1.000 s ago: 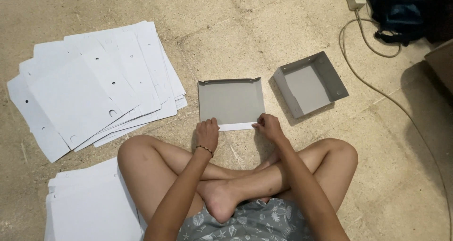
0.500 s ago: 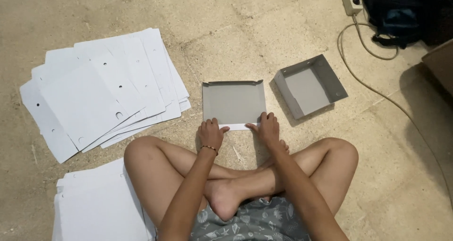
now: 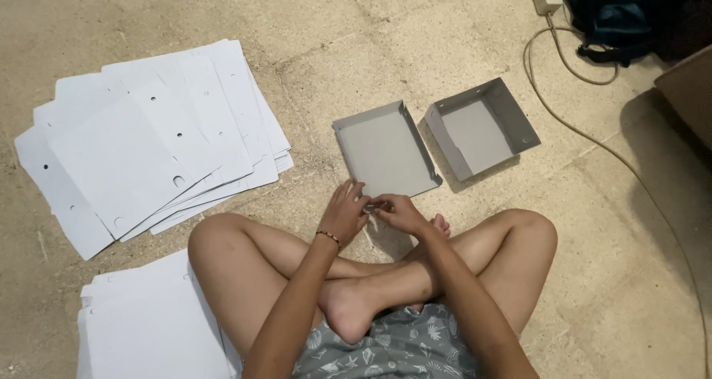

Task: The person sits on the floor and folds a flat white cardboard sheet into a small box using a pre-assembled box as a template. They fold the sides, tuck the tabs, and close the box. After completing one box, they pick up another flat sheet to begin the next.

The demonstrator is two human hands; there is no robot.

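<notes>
Head view: I see the left hand and the right hand now meeting, fingers pinched closed on the near edge of the grey half-folded box. A moment ago they pressed apart on that edge. The near wall is not yet raised. This box lies on the floor, just beside the finished grey box.

Matt grey cardboard tray — smooth white card sheets — rough, mottled stone floor.
</notes>
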